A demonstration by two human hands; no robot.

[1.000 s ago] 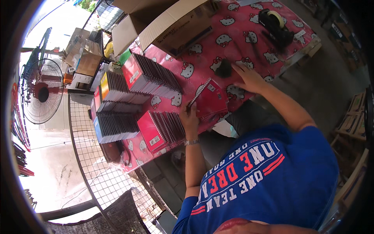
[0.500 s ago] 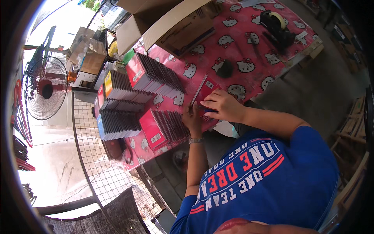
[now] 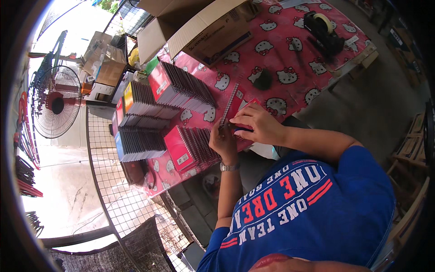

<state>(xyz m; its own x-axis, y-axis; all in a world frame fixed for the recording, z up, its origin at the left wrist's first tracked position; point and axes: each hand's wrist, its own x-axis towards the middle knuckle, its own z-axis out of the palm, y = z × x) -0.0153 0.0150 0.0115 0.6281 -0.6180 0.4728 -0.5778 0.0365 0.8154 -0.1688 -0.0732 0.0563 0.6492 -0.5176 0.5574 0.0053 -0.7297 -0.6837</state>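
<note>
At the table's near edge, the left hand (image 3: 223, 141) has its fingers closed around the lower end of a red notebook's (image 3: 235, 106) spiral binding (image 3: 229, 104). Over the cover, the right hand (image 3: 261, 124) bends with fingers curled and close together; I can't tell whether they grip anything, though something dark blue shows beneath them. The notebook lies between the two hands on the pink patterned table cover (image 3: 281, 47). It looks light to me, its cover thin, bendy and probably a bit slick, so the coiled spine seems the firmest place to hold, with loose corners likely to crease. Left of it stand the stacked red notebooks (image 3: 183, 149) and other spiral-bound stacks (image 3: 139, 146); farther out are an open cardboard box (image 3: 222, 45) and a tape dispenser (image 3: 324, 36).
</note>
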